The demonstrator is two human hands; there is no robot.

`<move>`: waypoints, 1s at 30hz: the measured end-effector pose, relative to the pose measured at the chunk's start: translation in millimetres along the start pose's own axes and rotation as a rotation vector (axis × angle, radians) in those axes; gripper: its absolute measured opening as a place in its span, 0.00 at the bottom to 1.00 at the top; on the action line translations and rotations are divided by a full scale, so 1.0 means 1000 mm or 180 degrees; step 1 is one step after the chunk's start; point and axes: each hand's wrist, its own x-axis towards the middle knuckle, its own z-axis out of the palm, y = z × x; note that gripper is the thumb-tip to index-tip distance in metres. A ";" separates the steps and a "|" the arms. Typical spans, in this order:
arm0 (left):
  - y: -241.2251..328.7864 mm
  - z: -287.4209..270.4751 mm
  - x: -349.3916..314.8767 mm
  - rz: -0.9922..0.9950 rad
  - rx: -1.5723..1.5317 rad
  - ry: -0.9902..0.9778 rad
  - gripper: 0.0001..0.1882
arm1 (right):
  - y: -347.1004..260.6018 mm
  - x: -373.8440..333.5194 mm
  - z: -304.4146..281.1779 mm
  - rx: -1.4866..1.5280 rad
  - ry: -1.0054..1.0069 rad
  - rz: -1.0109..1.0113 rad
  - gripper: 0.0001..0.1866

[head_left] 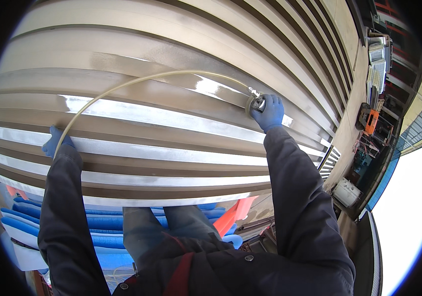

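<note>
My right hand (269, 111), in a blue glove, is closed around a small air sander (257, 103) with a round pad. The sander rests on one of the long metal slats (191, 122). From its metal fitting a pale yellowish air hose (164, 74) arcs across the slats to the left. My left hand (59, 143), also in a blue glove, lies on the slats at the left with thumb and fingers apart. The hose crosses over this hand by the wrist; the sleeve partly hides the hand. Several slats show bright, shiny patches beside duller grey-brown stretches.
Below the slats, blue padded pieces (105, 224) and an orange-red support (234, 217) stand near my legs. Off to the right are an orange machine (371, 122), a white drum (346, 192) and stacked pale material (376, 69).
</note>
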 end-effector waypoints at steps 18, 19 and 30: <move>0.009 -0.009 -0.013 -0.0085 -0.0042 -0.0075 0.53 | -0.097 0.048 -0.006 0.0284 0.0122 -0.0536 0.28; 0.008 -0.008 -0.012 -0.0066 -0.0032 -0.0054 0.53 | -0.073 0.037 -0.009 0.0255 -0.0004 -0.0386 0.27; 0.012 -0.016 -0.020 -0.0062 -0.0033 -0.0085 0.50 | -0.069 0.021 0.011 0.0231 0.0104 -0.0346 0.26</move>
